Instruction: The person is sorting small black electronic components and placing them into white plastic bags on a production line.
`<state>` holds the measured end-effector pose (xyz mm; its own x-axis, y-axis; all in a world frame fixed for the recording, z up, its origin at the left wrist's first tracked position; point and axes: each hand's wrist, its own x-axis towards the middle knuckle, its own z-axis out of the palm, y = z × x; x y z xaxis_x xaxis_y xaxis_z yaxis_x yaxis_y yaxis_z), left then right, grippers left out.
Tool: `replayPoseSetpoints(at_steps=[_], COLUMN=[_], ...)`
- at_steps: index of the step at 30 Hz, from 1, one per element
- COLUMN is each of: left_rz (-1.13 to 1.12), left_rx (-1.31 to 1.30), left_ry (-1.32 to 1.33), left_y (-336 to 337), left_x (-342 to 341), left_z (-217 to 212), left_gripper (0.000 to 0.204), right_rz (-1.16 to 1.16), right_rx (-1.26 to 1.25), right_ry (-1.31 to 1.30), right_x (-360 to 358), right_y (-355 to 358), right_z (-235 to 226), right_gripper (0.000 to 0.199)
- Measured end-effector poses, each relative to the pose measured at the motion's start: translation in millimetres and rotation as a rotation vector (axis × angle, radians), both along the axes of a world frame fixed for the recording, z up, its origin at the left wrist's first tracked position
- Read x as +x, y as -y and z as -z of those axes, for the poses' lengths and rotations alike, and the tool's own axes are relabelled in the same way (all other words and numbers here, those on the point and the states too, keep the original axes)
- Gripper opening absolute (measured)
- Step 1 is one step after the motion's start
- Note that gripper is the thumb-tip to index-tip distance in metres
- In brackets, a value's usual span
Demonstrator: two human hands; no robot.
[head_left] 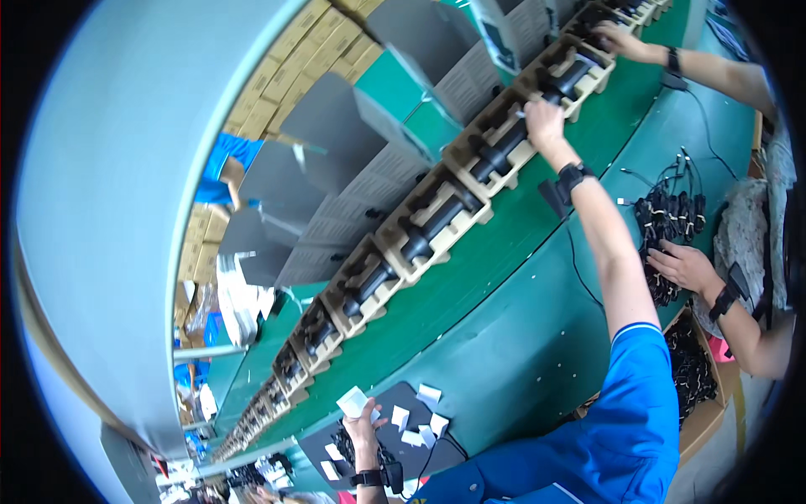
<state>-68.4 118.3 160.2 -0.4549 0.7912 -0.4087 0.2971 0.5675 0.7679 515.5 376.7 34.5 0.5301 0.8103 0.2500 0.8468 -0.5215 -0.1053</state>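
Observation:
My left hand (363,427) is closed on a folded white card (356,403), above a dark grey mat (403,399) at the near edge. Several small folded white cards (430,393) lie on that mat, and a bundle of black cables is beside my left wrist. My right arm reaches far forward over the green belt. There my right hand (546,124) has its fingers drawn together at a tan moulded tray (495,181) holding a black rod-shaped device (502,153); a bit of white shows at the fingertips, too small to name.
A long row of tan trays with black devices (437,220) runs along the green belt (470,260). To the right, a co-worker's hands (684,267) touch a tray and bundled black cables (667,214). Grey panels (327,126) stand behind the row; a carton of cables (693,370) is lower right.

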Motion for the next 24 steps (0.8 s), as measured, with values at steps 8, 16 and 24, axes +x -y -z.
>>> replayPoseSetpoints(at_steps=[8,16,24], left_rz=[-0.180,-0.117,0.595], left_rx=[-0.050,-0.091,-0.015], left_ry=[0.032,0.022,-0.570], left_y=[109,141,89], left_x=[-121,-170,-191], left_z=[40,94,122], left_gripper=[0.029,0.034,0.078], right_rz=[-0.139,-0.691,-0.646], right_rx=[0.462,-0.182,-0.570], right_ry=[-0.119,-0.944,-0.687], right_x=[-80,-392,-536], right_y=[74,277,295], right_z=[-50,20,40], right_gripper=[0.029,0.038,0.079])
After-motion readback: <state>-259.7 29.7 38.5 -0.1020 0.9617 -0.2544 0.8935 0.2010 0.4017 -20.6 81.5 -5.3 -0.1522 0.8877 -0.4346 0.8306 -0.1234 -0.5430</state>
